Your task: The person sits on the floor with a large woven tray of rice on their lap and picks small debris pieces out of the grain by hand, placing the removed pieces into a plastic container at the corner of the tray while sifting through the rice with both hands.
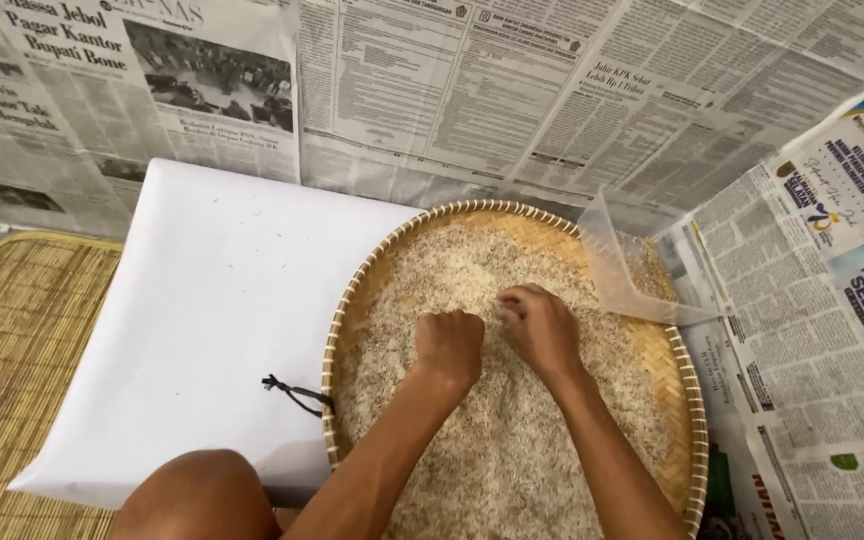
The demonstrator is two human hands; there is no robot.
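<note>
Knee (197, 495) first, bare and bent at the bottom edge, just left of my two forearms, which run up and away from me over the near rim of the round woven tray (677, 420). Rice (512, 440) covers nearly the whole tray in a pale, shallow bed flecked with darker bits, and both hands sit in the middle of it, side by side and almost touching.

My left hand (449, 345) is clenched into a loose fist, knuckles up, pressed into the grains; whether it has any rice closed inside I cannot tell. My right hand (542, 328) is curled too, fingers bunched together and pointing left toward the other hand, fingertips down at the surface as if pinching something small, though what lies between them is too small to see.

So the rice lies directly under both hands and spreads out from them in every direction, with the widest open stretch toward me and to the right. Beyond the right hand, a clear plastic scoop (627, 270) rests on the far right part of the tray, its open mouth tilted up; the right hand is plainly the nearer one to it.

Left of the tray lies a white sheet (202, 310), then a bamboo mat (12, 350); newspapers (572, 90) cover the rest.
</note>
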